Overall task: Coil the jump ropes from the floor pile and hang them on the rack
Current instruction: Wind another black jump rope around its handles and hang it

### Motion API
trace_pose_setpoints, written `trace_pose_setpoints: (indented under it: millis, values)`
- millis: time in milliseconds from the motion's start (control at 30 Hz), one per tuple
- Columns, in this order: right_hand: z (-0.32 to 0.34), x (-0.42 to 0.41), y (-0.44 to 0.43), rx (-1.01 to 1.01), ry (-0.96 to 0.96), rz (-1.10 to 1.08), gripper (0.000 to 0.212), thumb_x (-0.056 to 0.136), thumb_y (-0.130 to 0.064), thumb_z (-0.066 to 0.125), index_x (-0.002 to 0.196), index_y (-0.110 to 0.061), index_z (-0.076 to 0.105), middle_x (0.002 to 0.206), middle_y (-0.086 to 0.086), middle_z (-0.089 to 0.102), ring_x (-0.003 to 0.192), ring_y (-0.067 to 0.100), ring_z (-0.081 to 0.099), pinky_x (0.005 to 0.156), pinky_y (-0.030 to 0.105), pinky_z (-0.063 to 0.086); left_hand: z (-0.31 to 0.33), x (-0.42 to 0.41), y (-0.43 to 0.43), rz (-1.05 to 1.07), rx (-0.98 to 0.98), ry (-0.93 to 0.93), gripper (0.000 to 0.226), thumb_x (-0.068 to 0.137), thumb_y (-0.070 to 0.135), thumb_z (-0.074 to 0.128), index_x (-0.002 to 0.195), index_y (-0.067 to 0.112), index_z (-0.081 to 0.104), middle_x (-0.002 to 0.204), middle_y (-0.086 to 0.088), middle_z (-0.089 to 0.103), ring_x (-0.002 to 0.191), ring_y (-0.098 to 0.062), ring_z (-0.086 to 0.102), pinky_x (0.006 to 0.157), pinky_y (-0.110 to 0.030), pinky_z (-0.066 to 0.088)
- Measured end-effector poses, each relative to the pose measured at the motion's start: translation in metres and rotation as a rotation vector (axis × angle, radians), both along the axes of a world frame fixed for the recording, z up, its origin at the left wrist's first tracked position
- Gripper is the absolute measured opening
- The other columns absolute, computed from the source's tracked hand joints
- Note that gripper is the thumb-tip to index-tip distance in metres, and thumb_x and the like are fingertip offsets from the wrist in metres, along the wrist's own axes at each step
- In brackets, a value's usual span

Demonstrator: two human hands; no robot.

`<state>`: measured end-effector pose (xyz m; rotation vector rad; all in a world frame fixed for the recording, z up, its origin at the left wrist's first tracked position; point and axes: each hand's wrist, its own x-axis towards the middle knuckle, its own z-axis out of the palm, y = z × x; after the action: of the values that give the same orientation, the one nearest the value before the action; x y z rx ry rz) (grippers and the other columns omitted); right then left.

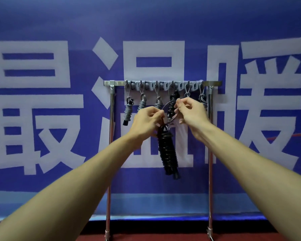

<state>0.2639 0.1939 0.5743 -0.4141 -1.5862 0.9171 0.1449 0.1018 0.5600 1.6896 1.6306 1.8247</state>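
Observation:
A black coiled jump rope (167,150) hangs below my hands, its thin top loop stretched between them. My left hand (147,119) pinches the loop's lower left end just above the coil. My right hand (189,111) pinches the loop's upper right part. Behind them stands a metal rack (111,83) with a row of hooks. On those hooks hang grey coiled ropes (128,110) on the left, another black coiled rope (172,103) in the middle, and more ropes at the right, partly hidden by my right hand.
A blue banner with large white characters (42,75) covers the wall behind the rack. The rack's two thin legs (210,171) reach down to a dark red floor (156,238).

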Motion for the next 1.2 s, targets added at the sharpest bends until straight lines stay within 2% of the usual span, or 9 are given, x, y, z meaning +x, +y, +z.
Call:
trace_pose_setpoints:
  millis: [200,367,500,633,800,933,1067,1133,1200]
  values:
    - [0.027,-0.045,0.05,-0.015,0.031,0.097,0.016,0.091,-0.025,0.065,0.097,-0.012,0.073,0.071,0.005,0.071,0.05,0.014,0.062,0.041,0.023,0.043,0.03,-0.046,0.045,0.069,0.055,0.049,0.023,0.098,0.029,0.056,0.091,0.011,0.069,0.076,-0.005,0.066,0.056,-0.013,0.052,0.043,-0.022,0.033]
    - [0.052,-0.087,0.102,-0.048,0.082,0.284,0.023,0.09,-0.009,0.065,0.112,-0.015,0.066,0.073,0.007,0.07,0.054,0.014,0.063,0.05,0.019,0.049,0.054,-0.08,0.107,-0.039,0.106,-0.182,0.021,0.098,0.027,0.056,0.095,0.01,0.067,0.078,-0.006,0.063,0.059,-0.011,0.058,0.046,-0.017,0.041]
    - [0.081,-0.121,0.157,-0.045,0.148,0.228,0.016,0.088,-0.006,0.068,0.104,-0.007,0.065,0.07,0.009,0.067,0.048,0.011,0.061,0.049,0.019,0.052,0.081,-0.11,0.17,-0.091,0.087,-0.255,0.022,0.099,0.03,0.055,0.084,0.018,0.066,0.072,-0.002,0.064,0.06,-0.013,0.058,0.049,-0.02,0.039]
    - [0.108,-0.148,0.201,-0.11,0.215,0.164,0.004,0.088,-0.004,0.068,0.091,-0.004,0.064,0.067,0.008,0.065,0.043,0.008,0.058,0.044,0.018,0.05,0.111,-0.125,0.217,-0.024,0.132,-0.234,0.023,0.099,0.029,0.053,0.08,0.019,0.061,0.072,0.0,0.057,0.043,-0.004,0.049,0.04,-0.013,0.03]
    - [0.131,-0.179,0.236,-0.103,0.164,0.037,0.013,0.085,-0.002,0.068,0.074,-0.007,0.064,0.064,0.011,0.065,0.044,0.013,0.06,0.044,0.021,0.048,0.129,-0.142,0.254,0.113,0.131,-0.218,0.02,0.098,0.028,0.051,0.082,0.021,0.059,0.076,-0.001,0.058,0.061,-0.013,0.049,0.05,-0.021,0.034]
    - [0.118,-0.193,0.243,-0.053,0.111,-0.057,0.018,0.085,-0.002,0.065,0.07,-0.013,0.063,0.067,0.012,0.068,0.046,0.014,0.058,0.049,0.026,0.051,0.115,-0.15,0.262,0.093,0.08,-0.242,0.022,0.097,0.021,0.052,0.076,0.017,0.058,0.061,0.001,0.052,0.036,-0.005,0.044,0.037,-0.009,0.03]
    - [0.098,-0.195,0.246,0.063,0.074,-0.201,0.01,0.081,-0.014,0.067,0.083,-0.023,0.071,0.077,0.0,0.074,0.076,0.015,0.071,0.08,0.035,0.059,0.104,-0.151,0.254,0.1,0.037,-0.13,0.022,0.095,0.012,0.052,0.077,0.016,0.063,0.066,-0.002,0.054,0.053,-0.013,0.048,0.039,-0.01,0.034]
    - [0.089,-0.189,0.243,0.078,0.054,-0.221,0.015,0.08,-0.013,0.065,0.087,-0.025,0.073,0.081,-0.003,0.074,0.08,0.014,0.071,0.082,0.032,0.058,0.099,-0.148,0.247,0.097,0.048,-0.123,0.026,0.093,0.005,0.048,0.074,0.019,0.06,0.073,-0.004,0.055,0.061,-0.015,0.047,0.044,-0.011,0.038]
    - [0.077,-0.176,0.234,0.109,0.024,-0.251,0.02,0.082,-0.011,0.062,0.088,-0.027,0.072,0.086,-0.006,0.074,0.078,0.01,0.07,0.079,0.024,0.057,0.089,-0.147,0.239,0.136,0.091,-0.07,0.024,0.093,0.006,0.048,0.084,0.021,0.064,0.086,-0.006,0.064,0.074,-0.015,0.054,0.064,-0.02,0.05]
